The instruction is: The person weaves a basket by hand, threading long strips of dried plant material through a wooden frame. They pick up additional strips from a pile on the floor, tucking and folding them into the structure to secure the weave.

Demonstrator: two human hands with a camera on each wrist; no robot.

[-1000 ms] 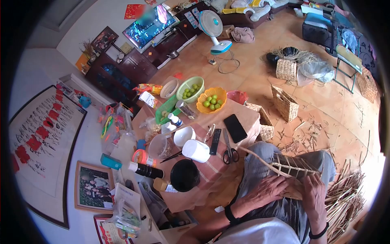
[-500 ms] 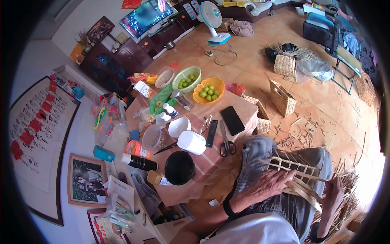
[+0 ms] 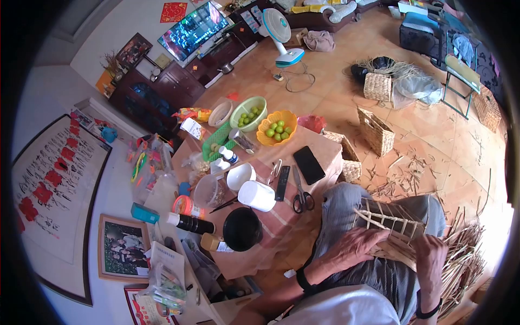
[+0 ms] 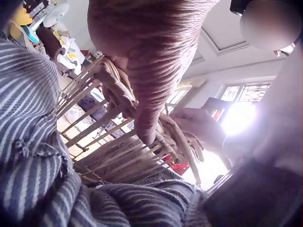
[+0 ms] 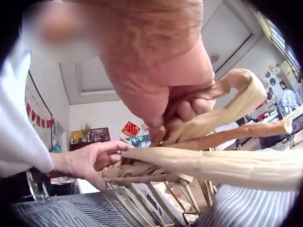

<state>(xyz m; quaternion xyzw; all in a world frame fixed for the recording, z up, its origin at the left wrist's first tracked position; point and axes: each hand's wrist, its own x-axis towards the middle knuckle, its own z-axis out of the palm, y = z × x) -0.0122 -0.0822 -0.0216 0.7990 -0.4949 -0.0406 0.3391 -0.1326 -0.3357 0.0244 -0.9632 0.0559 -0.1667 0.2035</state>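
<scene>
A partly woven basket (image 3: 398, 223), with an open grid of thin straw-coloured stakes, lies across the person's striped lap. The left hand (image 3: 352, 250) grips its woven edge (image 4: 113, 82), thumb pressed down on the weave in the left wrist view. Close to the right end of that edge is the right hand (image 3: 431, 253). Its curled fingers (image 5: 191, 109) pinch a flat pale plant strip (image 5: 253, 92), which loops out past the knuckles in the right wrist view. Another broad strip (image 5: 236, 168) sticks out from the edge below.
Left of the lap stands a cluttered table with scissors (image 3: 303, 196), a phone (image 3: 309, 165), a black bowl (image 3: 242, 229) and a bowl of green fruit (image 3: 277, 128). A heap of dry strips (image 3: 466, 254) lies at the right. Finished-looking baskets (image 3: 375, 131) and scraps cover the floor beyond.
Half a second ago the right hand was drawn out to the right with strips stretched between the hands; now it is back near the woven edge. The left hand stays on the basket.
</scene>
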